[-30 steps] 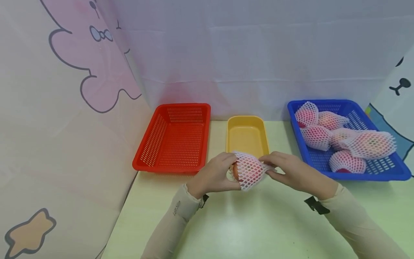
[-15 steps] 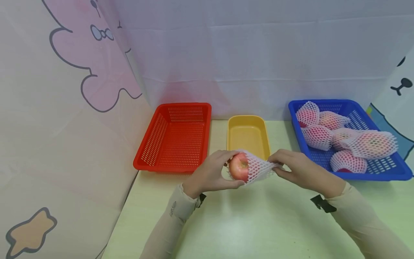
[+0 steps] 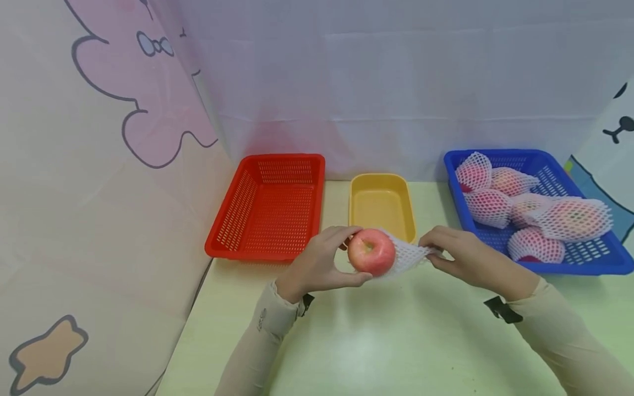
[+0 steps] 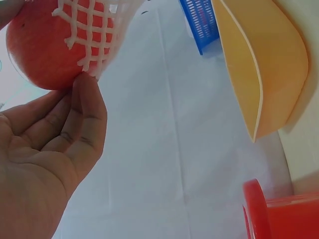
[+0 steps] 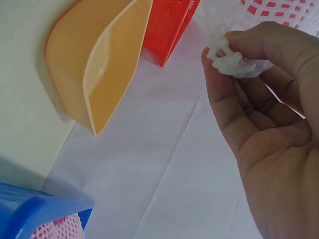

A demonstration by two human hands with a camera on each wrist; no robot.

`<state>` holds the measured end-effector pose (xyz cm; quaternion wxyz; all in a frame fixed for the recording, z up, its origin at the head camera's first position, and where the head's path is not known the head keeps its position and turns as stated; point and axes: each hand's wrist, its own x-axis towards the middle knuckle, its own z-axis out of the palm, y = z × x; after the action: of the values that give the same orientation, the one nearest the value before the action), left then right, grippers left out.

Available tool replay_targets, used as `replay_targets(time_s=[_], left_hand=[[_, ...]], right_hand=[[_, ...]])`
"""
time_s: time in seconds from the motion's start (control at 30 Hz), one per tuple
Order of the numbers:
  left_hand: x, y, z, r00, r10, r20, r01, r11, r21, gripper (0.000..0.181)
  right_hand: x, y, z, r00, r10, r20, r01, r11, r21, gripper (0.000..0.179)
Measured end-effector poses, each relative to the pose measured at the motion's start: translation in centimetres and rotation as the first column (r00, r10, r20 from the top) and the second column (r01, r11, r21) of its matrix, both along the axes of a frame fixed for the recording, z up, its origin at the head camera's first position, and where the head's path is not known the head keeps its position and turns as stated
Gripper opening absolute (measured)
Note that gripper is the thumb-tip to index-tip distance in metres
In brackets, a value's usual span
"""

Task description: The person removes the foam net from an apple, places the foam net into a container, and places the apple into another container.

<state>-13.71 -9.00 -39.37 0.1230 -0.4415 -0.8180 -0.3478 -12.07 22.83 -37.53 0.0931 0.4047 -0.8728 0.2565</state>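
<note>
A red apple (image 3: 371, 253) is held between the thumb and fingers of my left hand (image 3: 322, 264), above the table in front of the yellow tray. My right hand (image 3: 463, 256) pinches the bunched end of a white foam net sleeve (image 3: 408, 256). The sleeve is stretched to the right and still covers the apple's right side. In the left wrist view the mesh (image 4: 92, 30) lies over part of the apple (image 4: 37, 50), with fingertips touching the fruit from below. The right wrist view has the gathered foam end (image 5: 234, 64) between thumb and forefinger.
A red basket (image 3: 213, 250) with a bare bottom stands at the back left. Behind my hands is a yellow tray (image 3: 381, 206). At the back right a blue basket (image 3: 589, 269) holds several net-wrapped fruits (image 3: 537, 245). A cloth wall (image 3: 396, 82) closes off the back.
My right hand has drawn the foam net sleeve rightward off most of the apple, baring its front and left. My left hand keeps hold of the apple, moving little.
</note>
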Motion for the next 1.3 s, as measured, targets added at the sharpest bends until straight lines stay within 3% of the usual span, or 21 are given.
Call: replay_targets(time_s=[0.2, 0.43, 0.57, 0.7, 0.93, 1.1, 1.3], left_hand=[[0.0, -0.4, -0.1, 1.000, -0.009, 0.013, 0.009, 1.000, 0.021, 0.074], [0.0, -0.8, -0.4, 0.999, -0.002, 0.048, 0.001, 1.000, 0.021, 0.074], [0.1, -1.1, -0.8, 0.999, 0.000, 0.039, -0.001, 1.000, 0.008, 0.074], [0.3, -1.2, -1.0, 0.999, 0.014, 0.043, -0.013, 1.000, -0.019, 0.073], [0.9, -1.5, -1.5, 0.994, 0.041, 0.103, -0.036, 0.998, -0.047, 0.072], [1.2, -1.5, -1.8, 0.991, 0.043, 0.129, -0.036, 0.998, -0.058, 0.071], [1.4, -1.8, -1.8, 0.989, 0.042, 0.143, -0.035, 0.998, -0.053, 0.072]], right_hand=[[-0.1, 1.0, -0.1, 0.998, -0.066, -0.006, 0.067, 0.996, 0.062, 0.038], [-1.1, 3.0, 0.1, 0.984, -0.109, -0.139, 0.120, 0.990, 0.073, 0.040], [-2.4, 2.6, 1.3, 0.983, -0.178, -0.039, 0.182, 0.972, 0.148, 0.029], [-5.0, 1.8, 2.1, 0.978, -0.205, 0.042, 0.194, 0.964, 0.184, 0.022], [-11.6, -0.2, 1.6, 0.967, -0.205, 0.150, 0.169, 0.960, 0.221, 0.017], [-15.8, -1.7, 0.4, 0.950, -0.222, 0.218, 0.158, 0.948, 0.276, 0.016], [-19.3, -2.8, -1.9, 0.931, -0.254, 0.263, 0.162, 0.931, 0.326, 0.020]])
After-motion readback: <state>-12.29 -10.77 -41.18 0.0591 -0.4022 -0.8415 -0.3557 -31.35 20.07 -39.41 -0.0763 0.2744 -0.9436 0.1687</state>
